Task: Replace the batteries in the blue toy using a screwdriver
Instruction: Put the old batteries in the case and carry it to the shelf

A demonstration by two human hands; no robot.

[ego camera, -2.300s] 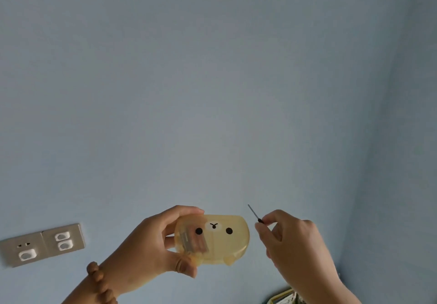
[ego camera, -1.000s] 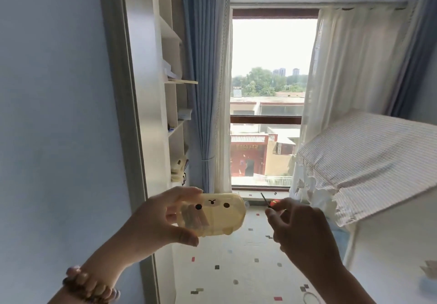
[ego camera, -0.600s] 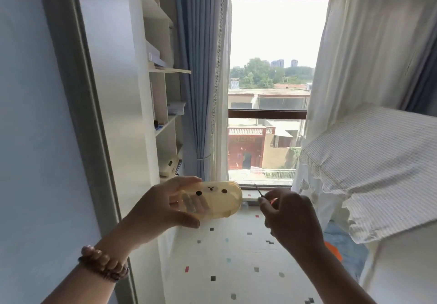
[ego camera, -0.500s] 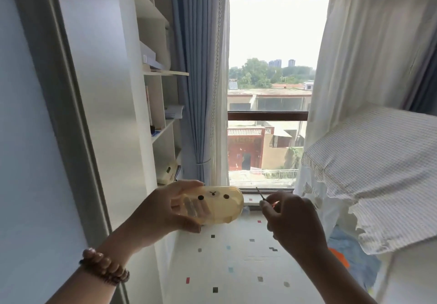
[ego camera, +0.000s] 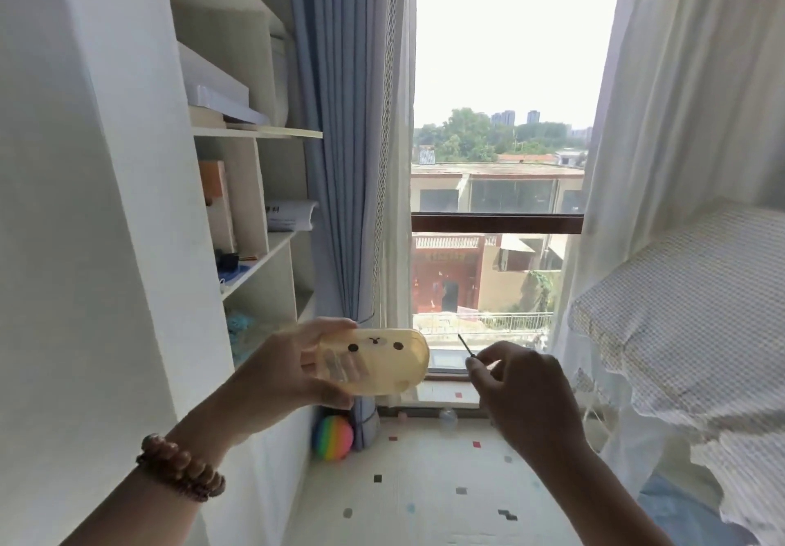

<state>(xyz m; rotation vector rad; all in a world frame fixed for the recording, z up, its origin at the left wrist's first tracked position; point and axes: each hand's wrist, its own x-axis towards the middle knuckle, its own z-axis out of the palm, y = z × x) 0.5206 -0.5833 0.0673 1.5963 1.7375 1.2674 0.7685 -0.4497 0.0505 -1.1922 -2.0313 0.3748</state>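
Window glass with a dark crossbar fills the middle of the view, with rooftops and trees beyond it. A tall white shelving unit stands on the left and holds papers and small items. A pleated blue-grey curtain hangs between the unit and the window. On the right hangs a sheer white curtain, and a pale checked fabric cover with a frilled edge juts in below it. A cream floor with small coloured flecks runs along the bottom.

Both forearms reach up from the lower edge. The left hand grips one end of a translucent yellow plastic toy with a small bear face. The thumb is under its lower edge, and the fingers are curled over the top and behind, showing dimly through the plastic. The toy is held in the air in front of the window sill, lying sideways with the face toward the camera.

The right hand is just to the right of the toy and does not touch it. Its fingers are curled, with thumb and forefinger pinching a thin dark screwdriver. The shaft slants up and left toward the toy and stops short of it. The handle is hidden in the hand.

A rainbow-striped ball sits on the floor at the foot of the blue-grey curtain. A brown wooden bead bracelet circles the left wrist.
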